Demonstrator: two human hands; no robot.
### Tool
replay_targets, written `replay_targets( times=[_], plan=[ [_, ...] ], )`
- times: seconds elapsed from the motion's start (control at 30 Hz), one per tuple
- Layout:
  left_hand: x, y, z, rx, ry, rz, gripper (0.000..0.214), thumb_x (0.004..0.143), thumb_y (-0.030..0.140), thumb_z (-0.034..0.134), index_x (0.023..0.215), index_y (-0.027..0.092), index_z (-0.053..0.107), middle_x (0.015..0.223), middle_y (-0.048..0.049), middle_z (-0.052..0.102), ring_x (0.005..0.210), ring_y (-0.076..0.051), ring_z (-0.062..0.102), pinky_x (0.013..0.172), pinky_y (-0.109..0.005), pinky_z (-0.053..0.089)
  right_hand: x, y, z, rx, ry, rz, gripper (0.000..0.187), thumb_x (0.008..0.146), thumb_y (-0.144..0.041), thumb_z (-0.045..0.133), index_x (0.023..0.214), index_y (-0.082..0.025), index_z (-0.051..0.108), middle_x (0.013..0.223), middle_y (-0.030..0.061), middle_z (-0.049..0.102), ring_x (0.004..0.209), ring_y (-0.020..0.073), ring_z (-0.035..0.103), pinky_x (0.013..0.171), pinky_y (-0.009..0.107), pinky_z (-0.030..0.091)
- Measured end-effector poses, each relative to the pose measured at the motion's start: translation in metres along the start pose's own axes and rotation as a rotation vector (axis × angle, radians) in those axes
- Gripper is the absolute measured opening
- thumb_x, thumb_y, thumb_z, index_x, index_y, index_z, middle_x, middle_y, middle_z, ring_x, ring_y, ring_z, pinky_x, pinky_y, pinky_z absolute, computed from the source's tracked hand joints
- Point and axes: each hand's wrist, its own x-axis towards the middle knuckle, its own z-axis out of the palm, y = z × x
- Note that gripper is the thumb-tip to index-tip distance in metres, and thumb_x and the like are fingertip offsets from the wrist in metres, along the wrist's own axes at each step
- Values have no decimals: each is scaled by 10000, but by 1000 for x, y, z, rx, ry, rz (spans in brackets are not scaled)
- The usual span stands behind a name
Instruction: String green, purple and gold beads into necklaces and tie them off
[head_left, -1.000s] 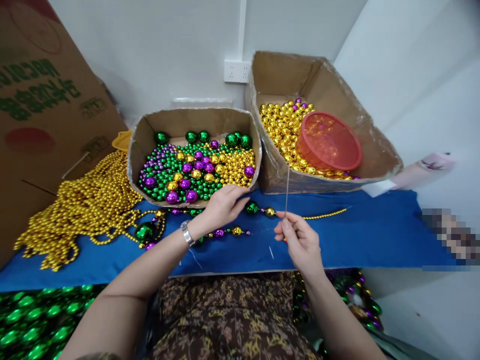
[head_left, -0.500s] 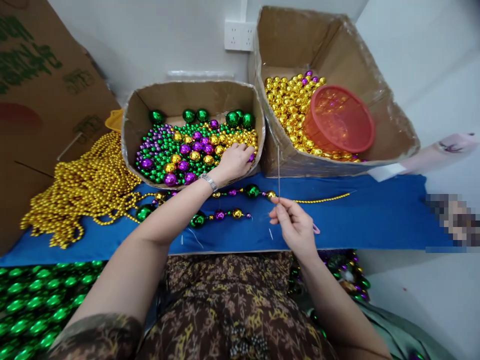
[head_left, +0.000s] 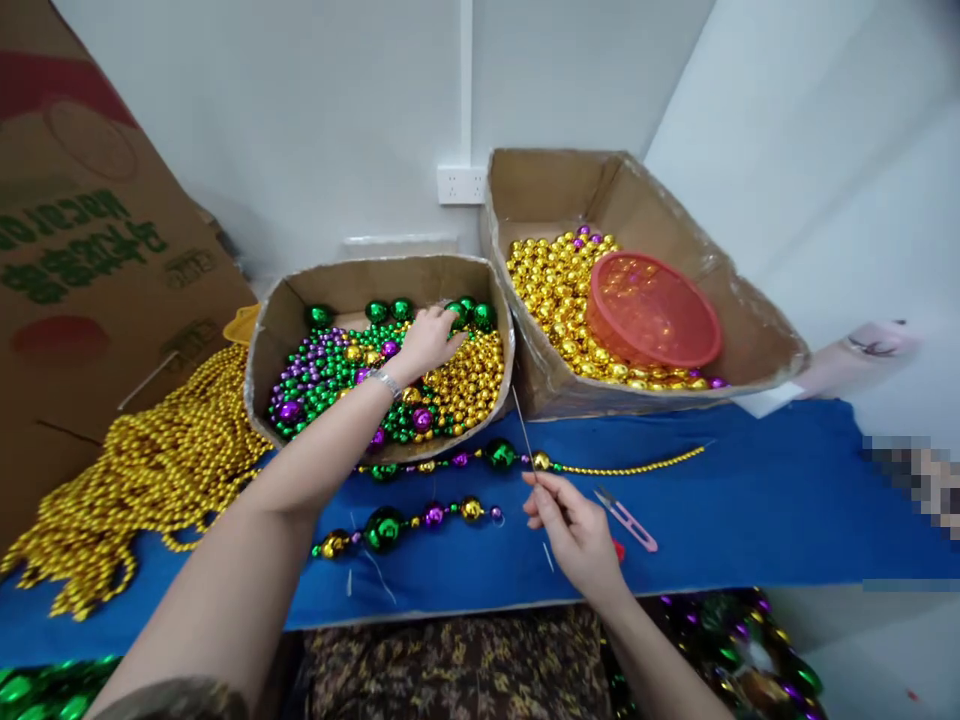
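My left hand [head_left: 429, 339] reaches into the near cardboard box [head_left: 300, 290] of mixed green, purple and gold beads, its fingers curled at a large green bead [head_left: 456, 314] at the back of the box. My right hand [head_left: 571, 530] pinches a long thin needle [head_left: 522, 428] that points up and to the left, above the blue cloth [head_left: 750, 490]. Two short strung runs of beads lie on the cloth: one [head_left: 405, 522] in front of the box, another [head_left: 501, 456] that ends in a thin gold strand [head_left: 637, 466].
A second cardboard box [head_left: 750, 330] at the right holds gold beads and a red plastic bowl [head_left: 651, 308]. Pink thread snips [head_left: 628, 520] lie beside my right hand. A heap of gold bead strands [head_left: 150, 470] covers the left. A big carton [head_left: 82, 250] leans at the far left.
My left hand has gone from the box's front rim deeper into the box, to the green beads at the back. The needle in my right hand has tilted to the left.
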Motion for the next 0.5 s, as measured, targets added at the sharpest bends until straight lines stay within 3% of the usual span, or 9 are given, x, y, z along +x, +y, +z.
replay_targets(
  times=[0.1,0.2,0.27,0.33,0.4,0.5],
  plan=[
    [43,-14,20,-83,-10,-127,586,834,325,615,1353,99,463,1287,-212,517,1192,-327,477,993,-427,364,4,5,-2,-6,9,-1,287,948,-385,483,1074,-199,662,711,21,676,565,136,657,548,235,546],
    [68,-22,32,-177,-78,-177,576,756,300,696,1275,109,539,1172,-186,589,1119,-319,539,951,-410,411,9,8,-3,-13,12,-6,278,950,-372,478,1069,-201,662,702,18,677,556,138,656,545,234,544],
    [72,-22,33,-208,-80,-178,516,746,287,698,1208,90,582,1065,-170,628,1048,-306,580,926,-399,440,11,10,-4,-21,10,-3,281,954,-370,470,1073,-202,661,700,18,680,555,141,657,543,236,545],
    [65,-17,29,-238,-65,-171,515,769,312,674,1226,103,565,1072,-153,629,1030,-281,590,921,-388,458,14,11,-4,-36,9,1,280,956,-367,468,1073,-201,660,700,18,684,557,143,662,543,236,546],
    [46,-8,19,-420,-43,-171,526,810,347,623,1280,138,513,1116,-123,621,1025,-242,594,904,-374,486,16,13,-4,-57,13,-1,271,956,-358,469,1067,-201,660,702,18,689,559,144,667,547,235,547],
    [2,10,-4,-1123,-73,-203,508,834,334,583,1308,189,472,1156,-89,605,1010,-208,601,848,-380,538,21,16,-2,-93,18,-22,256,956,-337,474,1073,-203,658,711,20,697,572,146,674,558,234,552]
  ],
)
